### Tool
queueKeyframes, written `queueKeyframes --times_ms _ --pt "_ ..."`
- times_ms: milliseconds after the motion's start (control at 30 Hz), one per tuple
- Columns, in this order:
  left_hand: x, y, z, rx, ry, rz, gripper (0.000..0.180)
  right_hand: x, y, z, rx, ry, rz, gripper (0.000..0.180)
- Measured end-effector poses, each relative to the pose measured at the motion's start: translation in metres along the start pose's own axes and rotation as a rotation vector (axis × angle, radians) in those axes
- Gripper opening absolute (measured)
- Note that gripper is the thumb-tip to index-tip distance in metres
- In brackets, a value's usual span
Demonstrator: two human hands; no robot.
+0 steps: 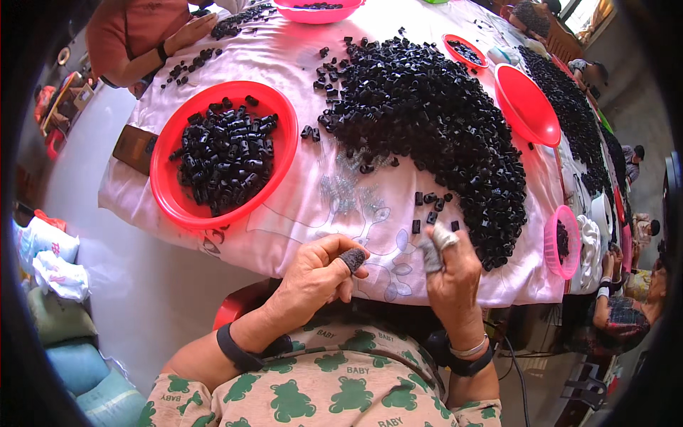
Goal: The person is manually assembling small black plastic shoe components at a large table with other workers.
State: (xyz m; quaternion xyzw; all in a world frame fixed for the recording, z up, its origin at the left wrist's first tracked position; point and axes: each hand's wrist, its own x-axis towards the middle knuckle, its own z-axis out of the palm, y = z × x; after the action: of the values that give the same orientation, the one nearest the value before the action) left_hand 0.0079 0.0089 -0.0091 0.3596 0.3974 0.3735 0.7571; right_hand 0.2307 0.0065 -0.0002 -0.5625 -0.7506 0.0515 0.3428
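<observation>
My left hand (pixel 311 276) is curled closed at the near edge of the table, a dark cover on its thumb. Whatever its fingers hold, if anything, is hidden. To the right, my right hand (pixel 456 279) reaches over the cloth with fingers stretched out, pale and grey covers on its fingertips. Several loose small black plastic pieces (pixel 431 217) lie just beyond those fingertips. Past them spreads a large heap of the same black pieces (pixel 434 107). A red basin (pixel 165 191) on the left holds many black tube-shaped pieces (pixel 235 153).
A white patterned cloth (pixel 292 228) covers the table. A brown box-like object (pixel 134 149) sits beside the red basin. On the right are a tilted red basin (pixel 526 107) and a pink basket (pixel 551 245). Another person's arm (pixel 149 67) rests at the far left; more people work along the right.
</observation>
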Motion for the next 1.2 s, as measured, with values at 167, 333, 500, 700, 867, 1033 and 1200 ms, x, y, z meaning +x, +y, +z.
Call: queueKeyframes --times_ms 167,333,500,700,867,1033,1200 --pt "0.001 0.002 -0.001 -0.011 -0.018 -0.016 0.023 0.003 0.005 0.002 -0.152 -0.160 0.091 0.045" --pt "0.000 0.005 0.000 0.013 -0.004 -0.024 0.022 0.002 0.005 0.009 -0.097 -0.096 0.036 0.039" --pt "-0.001 0.007 0.000 0.030 -0.006 -0.044 0.020 -0.003 0.011 0.016 -0.041 -0.054 0.028 0.030" --pt "-0.002 0.008 0.001 0.030 -0.026 -0.050 0.021 -0.009 0.000 0.010 0.275 -0.086 0.217 0.033" --pt "-0.006 0.012 0.006 -0.025 -0.071 -0.048 0.020 -0.014 -0.020 0.011 0.784 -0.050 0.221 0.029" --pt "-0.003 0.003 -0.001 -0.116 -0.152 -0.072 0.020 -0.014 -0.023 0.013 0.662 -0.125 0.005 0.036" --pt "-0.001 0.001 -0.002 -0.180 -0.145 -0.070 0.020 -0.008 -0.024 0.010 0.593 -0.151 -0.097 0.038"
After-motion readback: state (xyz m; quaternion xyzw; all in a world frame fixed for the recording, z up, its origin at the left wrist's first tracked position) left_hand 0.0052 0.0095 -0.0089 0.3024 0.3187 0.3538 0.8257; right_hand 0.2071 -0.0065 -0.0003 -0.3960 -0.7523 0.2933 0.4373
